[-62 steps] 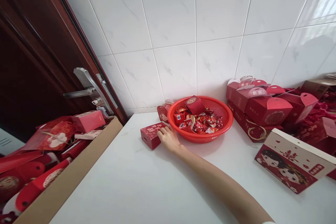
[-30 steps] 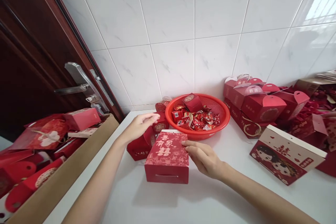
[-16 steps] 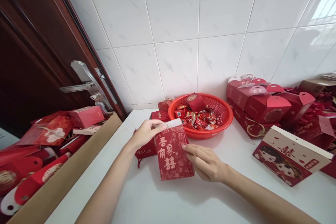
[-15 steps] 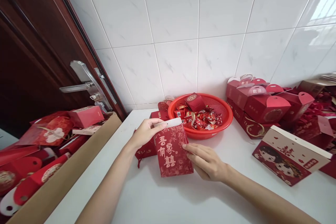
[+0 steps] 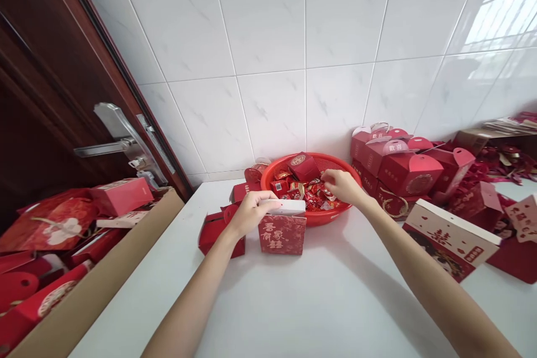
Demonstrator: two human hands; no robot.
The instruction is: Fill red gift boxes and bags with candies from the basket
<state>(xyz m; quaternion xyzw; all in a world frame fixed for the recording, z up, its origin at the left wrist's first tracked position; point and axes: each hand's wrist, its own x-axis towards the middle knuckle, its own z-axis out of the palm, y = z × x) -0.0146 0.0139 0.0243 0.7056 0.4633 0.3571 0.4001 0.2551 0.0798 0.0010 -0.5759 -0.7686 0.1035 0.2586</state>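
Observation:
A red box with pale lettering (image 5: 282, 235) stands upright on the white table, its white top flap raised. My left hand (image 5: 257, 211) grips that box at its upper left edge, thumb over the white flap. Behind it sits a red plastic basket (image 5: 350, 170) holding several wrapped candies (image 5: 312, 196) and a small dark red box (image 5: 304, 166). Over the basket's right part is my right hand (image 5: 342, 184), its fingers bent together above the candies; whether they pinch anything is too small to tell.
Red boxes (image 5: 220, 232) stand left of the lettered box. Stacked red gift boxes (image 5: 411, 170) and a cream-and-red box (image 5: 448, 238) are on the right. A cardboard carton (image 5: 100, 274) of red packaging lies at the left, beside the door handle (image 5: 104, 148).
My right hand has let go of the lettered box and moved up to the basket. The box now stands upright on the table, and the view has shifted slightly.

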